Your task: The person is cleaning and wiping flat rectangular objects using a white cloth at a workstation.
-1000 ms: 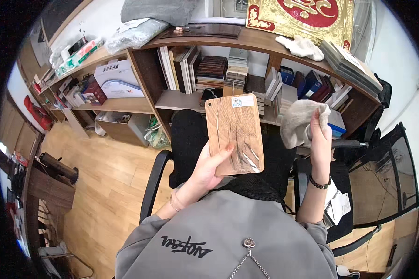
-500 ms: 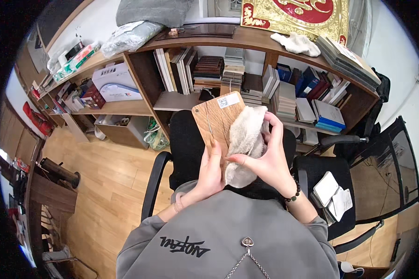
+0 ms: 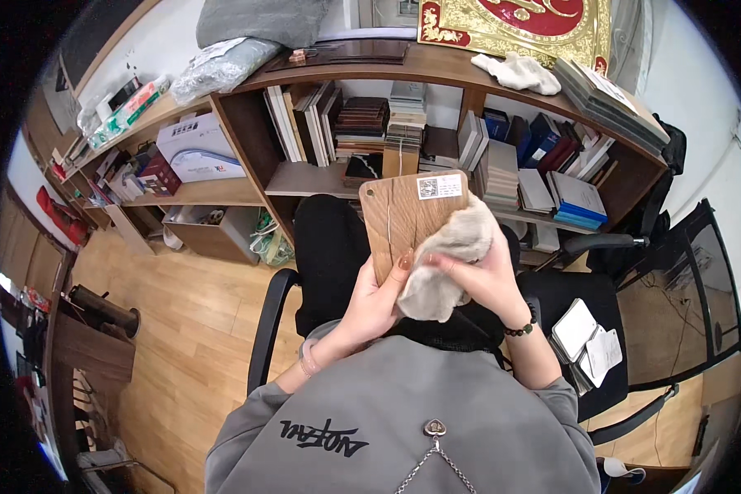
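Wood-grain sample board (image 3: 403, 218), flat with rounded corners, gripped at its lower edge by left hand (image 3: 376, 298) while right hand (image 3: 484, 276) fingers pinch fuzzy beige cloth (image 3: 449, 259) against it.

Upright wooden board (image 3: 405, 221) under beige cloth (image 3: 445, 262)

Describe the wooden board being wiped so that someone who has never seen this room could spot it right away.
In front of the long wooden bookshelf, above a black office chair, the left hand holds up a flat wood-grain sample board. The right hand presses a beige cloth on it. Its white corner sticker and small hole set it apart from the shelved samples.
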